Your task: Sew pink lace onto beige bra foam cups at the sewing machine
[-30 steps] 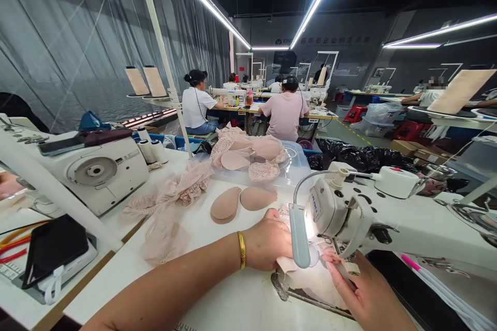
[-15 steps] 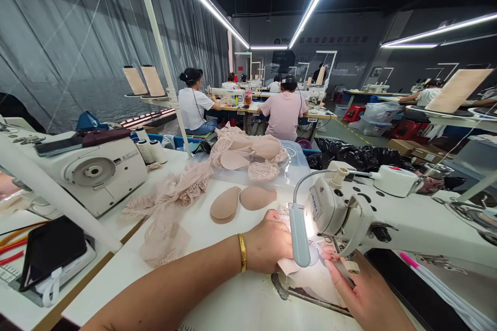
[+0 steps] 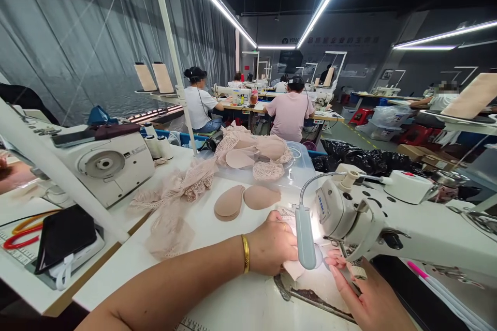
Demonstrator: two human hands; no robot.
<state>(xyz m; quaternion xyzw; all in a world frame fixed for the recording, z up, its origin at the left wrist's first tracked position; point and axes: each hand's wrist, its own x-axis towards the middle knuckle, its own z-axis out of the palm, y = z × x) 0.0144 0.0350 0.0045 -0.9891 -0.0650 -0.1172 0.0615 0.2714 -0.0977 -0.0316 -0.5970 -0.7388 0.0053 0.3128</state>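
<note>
One slip worries me from afar: left hand (image 3: 274,244) curled over fabric (image 3: 294,269) at the machine's (image 3: 333,207) eight o'clock, right hand (image 3: 368,289) stretched at five, grips indiscernible, so snagging could drag fingertips (image 3: 333,259) under.

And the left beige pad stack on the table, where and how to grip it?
Pad stack: probably pinch its broad rounded rim, coming from the near side. Its layered edges face that way across bare tabletop, while the neighbouring pad crowds its tapered tip.
</note>
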